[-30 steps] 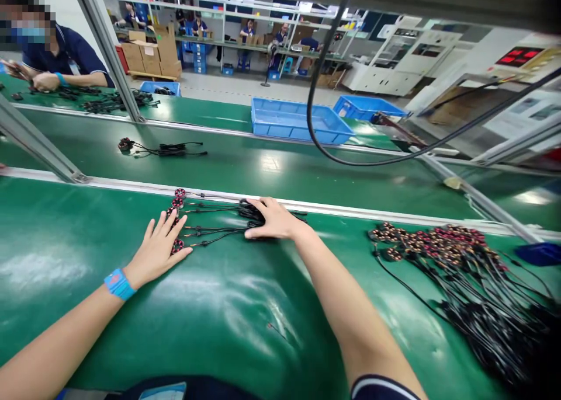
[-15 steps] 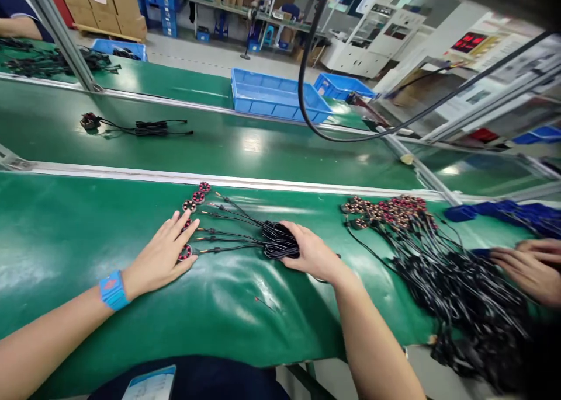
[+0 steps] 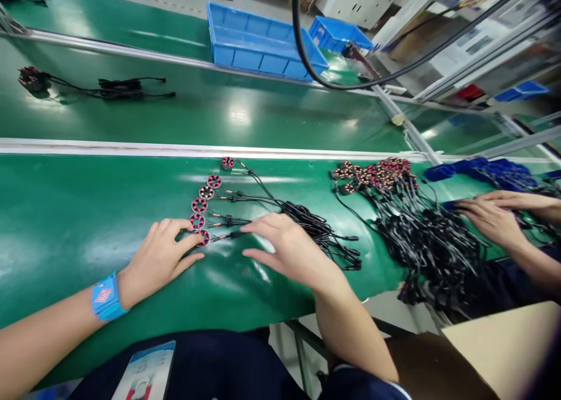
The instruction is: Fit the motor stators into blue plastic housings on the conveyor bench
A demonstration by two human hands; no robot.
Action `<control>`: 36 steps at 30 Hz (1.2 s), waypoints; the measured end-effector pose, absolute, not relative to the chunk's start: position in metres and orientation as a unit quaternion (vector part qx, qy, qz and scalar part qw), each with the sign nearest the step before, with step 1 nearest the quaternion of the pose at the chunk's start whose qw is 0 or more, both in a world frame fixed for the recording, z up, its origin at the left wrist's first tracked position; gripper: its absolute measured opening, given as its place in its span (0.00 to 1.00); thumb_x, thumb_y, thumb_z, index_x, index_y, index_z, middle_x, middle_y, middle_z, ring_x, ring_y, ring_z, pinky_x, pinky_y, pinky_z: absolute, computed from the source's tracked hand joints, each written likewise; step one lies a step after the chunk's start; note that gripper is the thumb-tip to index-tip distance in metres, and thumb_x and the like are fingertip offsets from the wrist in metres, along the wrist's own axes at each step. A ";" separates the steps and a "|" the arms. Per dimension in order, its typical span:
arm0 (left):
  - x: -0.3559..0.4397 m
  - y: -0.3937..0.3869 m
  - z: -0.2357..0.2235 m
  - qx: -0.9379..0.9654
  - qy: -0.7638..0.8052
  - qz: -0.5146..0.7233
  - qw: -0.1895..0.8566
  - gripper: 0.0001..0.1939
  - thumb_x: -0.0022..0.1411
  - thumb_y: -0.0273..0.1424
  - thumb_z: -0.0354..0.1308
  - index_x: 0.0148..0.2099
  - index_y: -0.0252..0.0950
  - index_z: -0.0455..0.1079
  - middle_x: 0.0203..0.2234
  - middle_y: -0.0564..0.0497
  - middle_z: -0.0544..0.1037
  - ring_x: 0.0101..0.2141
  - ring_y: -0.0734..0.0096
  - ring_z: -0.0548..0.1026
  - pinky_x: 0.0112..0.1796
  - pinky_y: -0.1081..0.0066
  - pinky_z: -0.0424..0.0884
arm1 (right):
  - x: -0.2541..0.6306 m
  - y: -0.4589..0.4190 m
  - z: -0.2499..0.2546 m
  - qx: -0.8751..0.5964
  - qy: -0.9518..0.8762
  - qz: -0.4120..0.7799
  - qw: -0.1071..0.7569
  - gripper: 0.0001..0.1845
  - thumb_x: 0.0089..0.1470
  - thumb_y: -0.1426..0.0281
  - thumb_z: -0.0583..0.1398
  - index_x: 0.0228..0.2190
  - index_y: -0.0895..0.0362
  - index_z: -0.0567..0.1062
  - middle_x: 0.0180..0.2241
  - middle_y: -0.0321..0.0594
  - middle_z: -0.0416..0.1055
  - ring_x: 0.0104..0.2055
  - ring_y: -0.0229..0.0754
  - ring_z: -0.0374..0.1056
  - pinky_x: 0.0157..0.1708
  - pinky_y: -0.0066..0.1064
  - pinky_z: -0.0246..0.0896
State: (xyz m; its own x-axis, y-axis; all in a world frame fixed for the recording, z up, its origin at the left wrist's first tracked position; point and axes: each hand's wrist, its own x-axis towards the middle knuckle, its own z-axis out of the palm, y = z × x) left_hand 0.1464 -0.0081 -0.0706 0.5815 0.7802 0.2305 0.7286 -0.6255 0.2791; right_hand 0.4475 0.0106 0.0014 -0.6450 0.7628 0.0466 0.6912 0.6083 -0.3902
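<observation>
Several small round motor stators [image 3: 199, 205] with red or copper-coloured windings stand in a slanting row on the green mat, each with a thin black cable running right. My left hand [image 3: 162, 257], a blue band on its wrist, lies at the row's near end. Its fingers are apart, the fingertips touching the nearest stator [image 3: 203, 238]. Above the cables of the nearer stators is my right hand [image 3: 287, 248], thumb and fingers apart, fingertips by the nearest cable's black sleeve [image 3: 235, 235]. The bundled cables [image 3: 309, 219] lie just beyond it, partly hidden by the hand.
To the right lies a big heap of stators [image 3: 385, 175] and black cables [image 3: 421, 230]. Another person's hands [image 3: 495, 216] hold a blue piece there. Across the white rail [image 3: 131, 149] lies another cabled bundle [image 3: 120, 89]. A blue crate [image 3: 263, 49] stands behind; a black cable [image 3: 302, 55] hangs in front.
The view has tilted down and right. My right hand has left the cable bundle and moved left toward the stators. The row has spread, and my left fingers have bent onto the nearest stator.
</observation>
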 end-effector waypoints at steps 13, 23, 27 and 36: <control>0.155 -0.014 -0.051 0.917 0.349 0.165 0.104 0.05 0.71 0.32 0.56 0.41 0.36 0.69 0.40 0.49 0.78 0.40 0.62 0.72 0.38 0.63 0.63 | 0.418 0.012 -0.037 -0.361 -0.879 0.293 0.106 0.03 0.62 0.74 0.65 0.38 0.59 0.75 0.35 0.40 0.71 0.40 0.43 0.68 0.40 0.34 0.65; 0.149 -0.015 -0.051 0.922 0.313 0.166 0.159 0.12 0.70 0.40 0.58 0.42 0.35 0.68 0.32 0.51 0.72 0.33 0.65 0.70 0.36 0.65 0.63 | 0.423 0.012 -0.040 -0.317 -0.872 0.354 0.116 0.06 0.62 0.69 0.65 0.39 0.57 0.75 0.37 0.40 0.72 0.41 0.42 0.68 0.42 0.34 0.66; 0.143 0.001 -0.056 0.897 0.392 0.194 0.064 0.18 0.70 0.41 0.58 0.56 0.37 0.69 0.37 0.47 0.74 0.37 0.61 0.71 0.36 0.64 0.63 | 0.422 0.015 -0.047 -0.366 -0.881 0.222 0.202 0.13 0.65 0.64 0.63 0.48 0.58 0.76 0.39 0.43 0.74 0.41 0.44 0.68 0.43 0.36 0.68; 0.143 0.008 -0.059 0.897 0.413 0.149 0.049 0.14 0.72 0.41 0.54 0.42 0.36 0.73 0.52 0.41 0.74 0.48 0.52 0.72 0.40 0.58 0.66 | 0.414 0.017 -0.057 -0.410 -0.896 0.049 0.160 0.10 0.66 0.72 0.58 0.44 0.61 0.79 0.33 0.44 0.72 0.34 0.45 0.61 0.37 0.38 0.63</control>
State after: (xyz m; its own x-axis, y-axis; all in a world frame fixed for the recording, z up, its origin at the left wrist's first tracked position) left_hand 0.1432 0.0080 -0.0586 0.6148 0.7551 0.2277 0.7260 -0.6547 0.2107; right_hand 0.4143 0.0166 -0.0569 -0.6120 0.7514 0.2467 0.7200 0.6585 -0.2192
